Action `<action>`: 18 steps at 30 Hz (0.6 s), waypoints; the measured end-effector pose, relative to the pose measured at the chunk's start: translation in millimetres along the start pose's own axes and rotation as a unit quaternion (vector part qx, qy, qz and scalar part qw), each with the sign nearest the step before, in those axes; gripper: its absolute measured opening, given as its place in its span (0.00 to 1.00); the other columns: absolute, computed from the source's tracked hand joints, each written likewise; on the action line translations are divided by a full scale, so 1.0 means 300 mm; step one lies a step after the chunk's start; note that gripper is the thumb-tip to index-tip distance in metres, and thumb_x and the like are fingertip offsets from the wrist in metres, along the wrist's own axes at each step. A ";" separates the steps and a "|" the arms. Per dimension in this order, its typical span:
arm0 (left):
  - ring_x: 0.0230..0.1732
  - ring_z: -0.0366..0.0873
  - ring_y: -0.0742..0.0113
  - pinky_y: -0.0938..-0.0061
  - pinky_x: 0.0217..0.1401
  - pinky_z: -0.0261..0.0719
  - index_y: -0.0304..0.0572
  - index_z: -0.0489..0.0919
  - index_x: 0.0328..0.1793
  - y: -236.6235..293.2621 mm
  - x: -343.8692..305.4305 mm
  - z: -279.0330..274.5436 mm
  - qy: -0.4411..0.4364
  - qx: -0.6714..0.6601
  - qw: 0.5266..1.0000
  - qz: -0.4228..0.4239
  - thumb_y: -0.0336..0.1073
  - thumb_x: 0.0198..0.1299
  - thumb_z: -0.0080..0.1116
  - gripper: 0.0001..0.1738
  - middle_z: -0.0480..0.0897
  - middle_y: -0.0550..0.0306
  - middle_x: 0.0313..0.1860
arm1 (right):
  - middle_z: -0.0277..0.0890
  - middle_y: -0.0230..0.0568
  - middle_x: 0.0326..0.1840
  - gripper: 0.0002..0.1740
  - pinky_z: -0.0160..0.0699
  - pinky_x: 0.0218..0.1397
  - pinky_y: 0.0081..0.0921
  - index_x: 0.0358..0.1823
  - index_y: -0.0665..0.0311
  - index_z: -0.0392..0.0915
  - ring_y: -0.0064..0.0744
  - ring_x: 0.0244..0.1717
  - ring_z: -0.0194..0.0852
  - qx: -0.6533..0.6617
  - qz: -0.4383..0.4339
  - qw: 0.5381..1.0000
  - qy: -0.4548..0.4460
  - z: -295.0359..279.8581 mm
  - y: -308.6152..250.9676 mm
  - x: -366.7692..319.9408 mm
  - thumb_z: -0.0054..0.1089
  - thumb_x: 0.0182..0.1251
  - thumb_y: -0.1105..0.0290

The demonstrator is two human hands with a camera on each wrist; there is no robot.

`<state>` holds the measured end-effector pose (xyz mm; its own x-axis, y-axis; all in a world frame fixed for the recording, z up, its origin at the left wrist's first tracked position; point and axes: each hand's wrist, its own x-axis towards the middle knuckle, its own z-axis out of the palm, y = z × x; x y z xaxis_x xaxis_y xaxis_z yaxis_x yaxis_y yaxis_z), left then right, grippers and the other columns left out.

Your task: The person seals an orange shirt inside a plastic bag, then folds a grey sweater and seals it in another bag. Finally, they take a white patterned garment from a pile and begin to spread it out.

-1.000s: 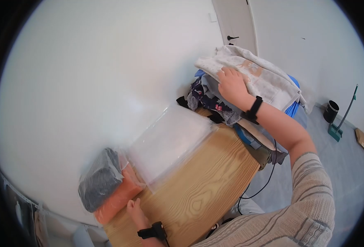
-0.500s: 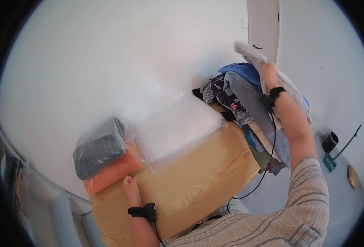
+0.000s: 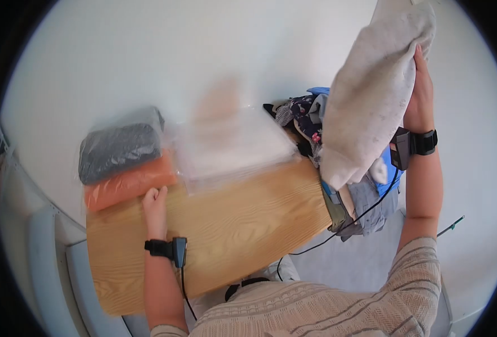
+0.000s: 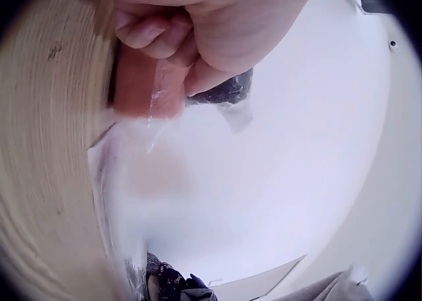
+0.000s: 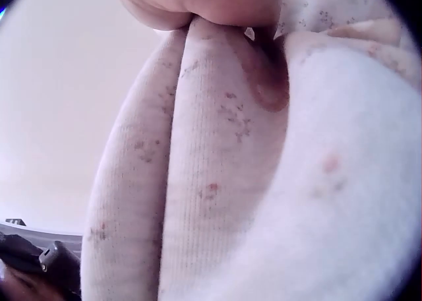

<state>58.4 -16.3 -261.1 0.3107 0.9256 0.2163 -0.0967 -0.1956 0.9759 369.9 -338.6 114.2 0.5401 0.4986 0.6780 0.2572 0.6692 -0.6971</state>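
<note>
My right hand (image 3: 421, 101) grips a folded, off-white garment (image 3: 372, 95) and holds it up over the clothes pile at the right. In the right wrist view the garment (image 5: 217, 156) shows ribbed knit with small floral sprigs, and my fingers (image 5: 217, 1) pinch its folds at the top. My left hand (image 3: 155, 208) rests on the table with its fingers curled into the palm, close against an orange bundle (image 3: 128, 188) in clear plastic. A dark grey bundle (image 3: 122, 146), also in plastic, lies behind the orange one.
Clear plastic bags (image 3: 237, 146) lie flat on the wooden table (image 3: 220, 224) along the wall. A heap of clothes (image 3: 366, 208) covers its right end, with a dark floral piece (image 3: 307, 121) in it. A black cable (image 3: 344, 230) runs from my right wrist across the front.
The right hand has taken the off-white garment from the top of the pile and raised it, uncovering blue and grey clothes. The left hand has stayed beside the orange bundle. The head view has shifted.
</note>
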 end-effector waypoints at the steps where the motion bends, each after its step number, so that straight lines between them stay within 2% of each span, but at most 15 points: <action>1: 0.26 0.49 0.79 0.77 0.26 0.51 0.46 0.55 0.22 -0.007 0.002 -0.004 -0.008 0.003 1.000 0.004 0.33 0.61 0.58 0.23 0.53 0.70 0.23 | 0.73 0.45 0.57 0.24 0.78 0.55 0.31 0.62 0.69 0.64 0.36 0.53 0.75 0.001 0.005 1.000 -0.003 0.074 0.011 -0.044 0.47 0.73 0.59; 3: 0.25 0.52 0.78 0.79 0.27 0.54 0.45 0.57 0.22 -0.022 0.005 -0.004 -0.024 0.014 1.000 -0.005 0.36 0.62 0.58 0.22 0.55 0.70 0.22 | 0.73 0.45 0.57 0.26 0.78 0.56 0.31 0.62 0.70 0.64 0.34 0.54 0.75 -0.130 -0.087 0.986 -0.065 0.220 0.039 -0.129 0.46 0.74 0.56; 4: 0.24 0.55 0.78 0.80 0.27 0.57 0.45 0.60 0.22 -0.019 0.009 -0.003 -0.044 0.025 0.999 -0.011 0.39 0.62 0.58 0.21 0.58 0.70 0.21 | 0.73 0.45 0.57 0.26 0.78 0.56 0.31 0.62 0.70 0.64 0.34 0.54 0.75 -0.128 -0.086 0.986 -0.066 0.238 0.050 -0.133 0.46 0.74 0.56; 5: 0.24 0.55 0.78 0.80 0.27 0.57 0.45 0.60 0.22 0.018 -0.003 0.003 -0.042 0.027 0.999 -0.012 0.39 0.62 0.58 0.21 0.58 0.70 0.21 | 0.73 0.45 0.58 0.26 0.77 0.56 0.30 0.62 0.70 0.65 0.34 0.53 0.75 -0.072 -0.046 0.993 -0.086 0.250 0.060 -0.137 0.45 0.74 0.56; 6: 0.26 0.62 0.77 0.80 0.31 0.62 0.43 0.67 0.25 0.056 -0.020 0.014 -0.116 0.006 0.990 -0.076 0.45 0.64 0.55 0.19 0.66 0.68 0.23 | 0.73 0.44 0.58 0.26 0.77 0.57 0.30 0.62 0.69 0.65 0.34 0.53 0.76 -0.015 -0.007 0.994 -0.106 0.267 0.073 -0.142 0.45 0.74 0.55; 7: 0.28 0.69 0.75 0.79 0.35 0.68 0.42 0.73 0.29 0.083 -0.039 0.021 -0.188 -0.015 0.972 -0.141 0.51 0.65 0.53 0.21 0.73 0.66 0.24 | 0.73 0.44 0.58 0.25 0.77 0.57 0.31 0.61 0.68 0.67 0.36 0.53 0.76 -0.122 -0.053 0.989 -0.063 0.312 0.083 -0.183 0.45 0.74 0.55; 8: 0.37 0.73 0.70 0.75 0.44 0.71 0.40 0.75 0.40 0.082 -0.048 0.020 -0.287 -0.058 0.939 -0.183 0.57 0.66 0.47 0.25 0.77 0.60 0.35 | 0.73 0.44 0.58 0.25 0.77 0.57 0.31 0.61 0.68 0.67 0.36 0.53 0.76 -0.117 -0.052 0.990 -0.064 0.312 0.098 -0.184 0.45 0.74 0.55; 9: 0.47 0.78 0.64 0.71 0.52 0.74 0.39 0.76 0.51 0.075 -0.051 0.019 -0.380 -0.101 0.892 -0.224 0.64 0.66 0.42 0.33 0.81 0.54 0.46 | 0.74 0.44 0.57 0.25 0.77 0.57 0.31 0.61 0.67 0.67 0.36 0.53 0.76 0.020 0.039 0.999 -0.004 0.305 0.126 -0.180 0.44 0.74 0.55; 10: 0.47 0.78 0.64 0.71 0.52 0.74 0.39 0.76 0.51 0.060 -0.049 0.029 -0.375 -0.099 0.894 -0.225 0.64 0.66 0.42 0.33 0.81 0.54 0.46 | 0.74 0.44 0.57 0.24 0.77 0.57 0.32 0.60 0.66 0.68 0.37 0.53 0.76 0.156 0.130 0.978 0.057 0.290 0.162 -0.178 0.44 0.74 0.55; 12: 0.62 0.71 0.59 0.65 0.64 0.68 0.37 0.65 0.66 0.030 -0.052 0.057 -0.528 -0.241 0.767 -0.274 0.67 0.67 0.33 0.40 0.73 0.47 0.63 | 0.74 0.45 0.58 0.23 0.76 0.59 0.35 0.60 0.65 0.68 0.40 0.54 0.75 0.182 0.164 0.967 0.067 0.192 0.268 -0.220 0.42 0.75 0.56; 13: 0.62 0.71 0.59 0.65 0.64 0.68 0.37 0.65 0.66 0.056 -0.076 0.073 -0.523 -0.239 0.770 -0.275 0.67 0.67 0.33 0.40 0.73 0.47 0.63 | 0.73 0.46 0.59 0.23 0.75 0.60 0.36 0.61 0.65 0.68 0.41 0.56 0.74 0.206 0.187 0.956 0.088 0.174 0.309 -0.273 0.41 0.75 0.56; 14: 0.64 0.70 0.58 0.64 0.67 0.66 0.35 0.62 0.67 0.099 -0.109 0.092 -0.445 -0.324 0.794 -0.257 0.65 0.68 0.31 0.39 0.70 0.46 0.65 | 0.71 0.46 0.61 0.24 0.74 0.61 0.36 0.63 0.66 0.65 0.41 0.58 0.72 0.212 0.185 0.956 0.081 0.134 0.368 -0.341 0.41 0.75 0.56; 15: 0.66 0.68 0.56 0.63 0.69 0.63 0.34 0.59 0.69 0.117 -0.129 0.100 -0.362 -0.404 0.806 -0.237 0.63 0.70 0.30 0.39 0.68 0.45 0.67 | 0.69 0.45 0.63 0.25 0.72 0.63 0.36 0.65 0.65 0.63 0.41 0.60 0.71 0.186 0.205 0.952 0.130 0.137 0.406 -0.425 0.41 0.75 0.56; 16: 0.66 0.68 0.56 0.63 0.69 0.63 0.34 0.59 0.69 0.114 -0.124 0.105 -0.359 -0.402 0.808 -0.240 0.63 0.70 0.30 0.39 0.68 0.45 0.67 | 0.68 0.44 0.64 0.25 0.69 0.65 0.39 0.66 0.63 0.60 0.40 0.62 0.68 0.183 0.229 0.948 0.123 0.077 0.475 -0.503 0.42 0.75 0.56; 18: 0.64 0.69 0.53 0.63 0.69 0.64 0.33 0.59 0.70 0.112 -0.103 0.124 -0.344 -0.397 0.831 -0.183 0.59 0.71 0.30 0.36 0.69 0.45 0.65 | 0.66 0.43 0.66 0.26 0.63 0.68 0.38 0.68 0.59 0.58 0.37 0.64 0.65 0.190 0.288 0.931 0.120 0.034 0.567 -0.682 0.45 0.74 0.58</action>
<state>80.8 -63.6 -234.0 0.8976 0.4179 0.1402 -0.3845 0.5868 0.7126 295.1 -321.2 -140.7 0.6759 0.7280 0.1149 -0.4067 0.4985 -0.7656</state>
